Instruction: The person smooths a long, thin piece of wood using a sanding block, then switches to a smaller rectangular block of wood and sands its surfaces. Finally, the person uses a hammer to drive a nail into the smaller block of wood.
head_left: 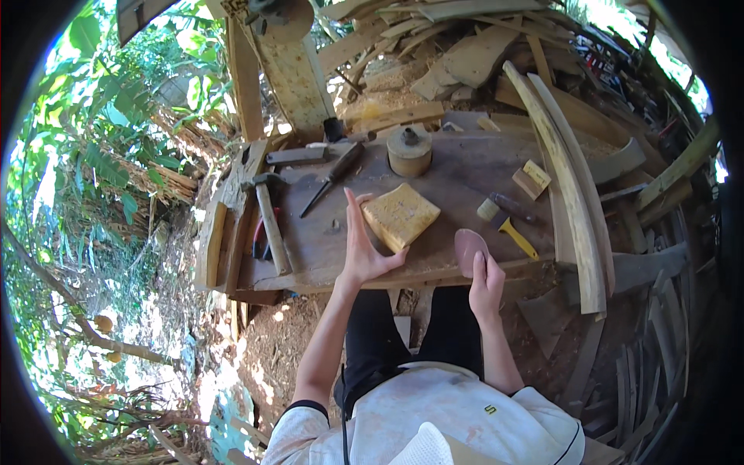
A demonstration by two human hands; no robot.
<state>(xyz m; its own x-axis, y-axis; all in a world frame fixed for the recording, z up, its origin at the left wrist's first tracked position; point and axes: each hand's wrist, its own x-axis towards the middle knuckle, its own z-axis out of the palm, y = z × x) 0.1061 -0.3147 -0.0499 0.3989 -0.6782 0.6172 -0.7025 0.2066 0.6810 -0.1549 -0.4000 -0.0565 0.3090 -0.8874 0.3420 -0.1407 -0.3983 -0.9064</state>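
Observation:
My left hand [363, 246] is at the near edge of a wooden workbench [325, 240], fingers stretched out, thumb and fingers touching the near corner of a square yellow wood block [400, 214] that lies on the bench. My right hand [486, 288] holds a brown oval piece of sandpaper [468, 248] by its lower edge, at the bench's front edge to the right of the block.
On the bench lie a hammer [269, 217], a chisel [335, 177], a round wooden piece [409, 150], a small wood block [532, 179] and a yellow-handled tool [508, 226]. Long curved planks [570, 186] lean at the right. Scrap wood is piled behind; green plants stand left.

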